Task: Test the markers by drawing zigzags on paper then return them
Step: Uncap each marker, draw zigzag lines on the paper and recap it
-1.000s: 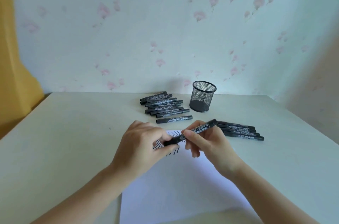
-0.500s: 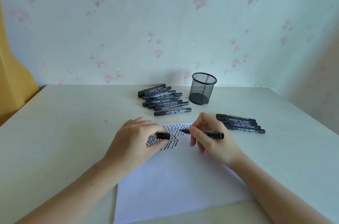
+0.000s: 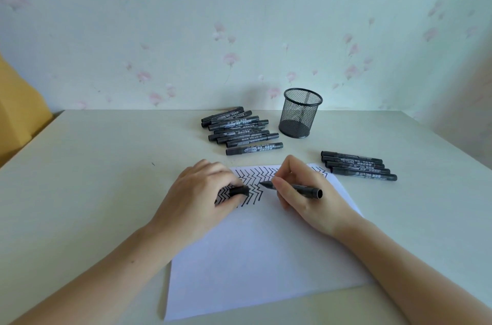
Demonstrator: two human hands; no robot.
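1. Past your left hand [image 3: 198, 198] lies a bunch of black pens [image 3: 239, 130]. I count about nine, but they overlap, so I cannot be sure.
2. Past your right hand [image 3: 303, 193] lie four more pens [image 3: 358, 165] in a row.
3. One wire cup [image 3: 300, 112] stands beyond both hands, between the two groups. No pen shows inside it.
4. One sheet of paper [image 3: 255, 252] lies under both hands, with black zigzags [image 3: 255, 178] between them.
5. Your right hand's fingers are curled round one open pen [image 3: 291, 187]. Its tip is on the paper.
6. Your left hand pinches the cap [image 3: 239, 191] and rests on the paper.
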